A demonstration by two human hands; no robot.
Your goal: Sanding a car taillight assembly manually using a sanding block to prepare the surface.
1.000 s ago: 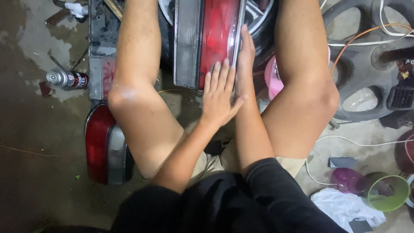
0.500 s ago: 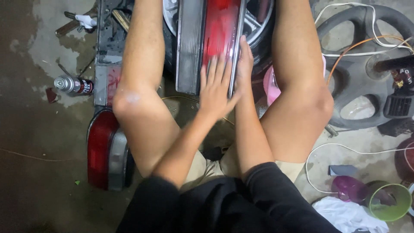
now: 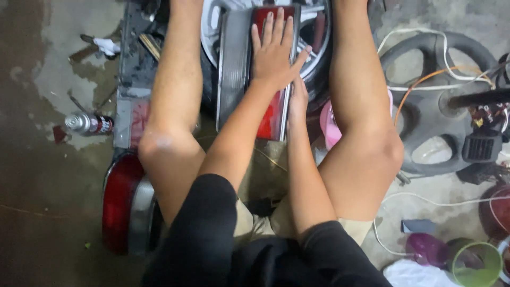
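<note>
Between the person's bare knees, seen from the head camera, a long car tail light [image 3: 265, 114] with a red lens and a grey ribbed section lies on top of a silver alloy wheel [image 3: 319, 32]; its long axis runs straight away from the person, one short end pointing toward the lap and the other toward the top of the frame. The left hand [image 3: 273, 53] lies flat on the red lens near the far end, palm down, fingers spread and pointing away, thumb angled out to the right edge. The right hand [image 3: 297, 101] sits just below it against the light's right edge; its fingers are tucked out of sight along that edge, so I cannot tell whether they are curled or straight. A second red tail light [image 3: 121, 204] lies on the concrete floor [image 3: 48, 175] outside the left knee, also lengthwise away from the person. A spray can [image 3: 87, 124] lies on its side on the floor to the left. On the right are a dark steering wheel [image 3: 441, 101] draped with white and orange wires, and a green cup [image 3: 475, 263] near the corner.
</note>
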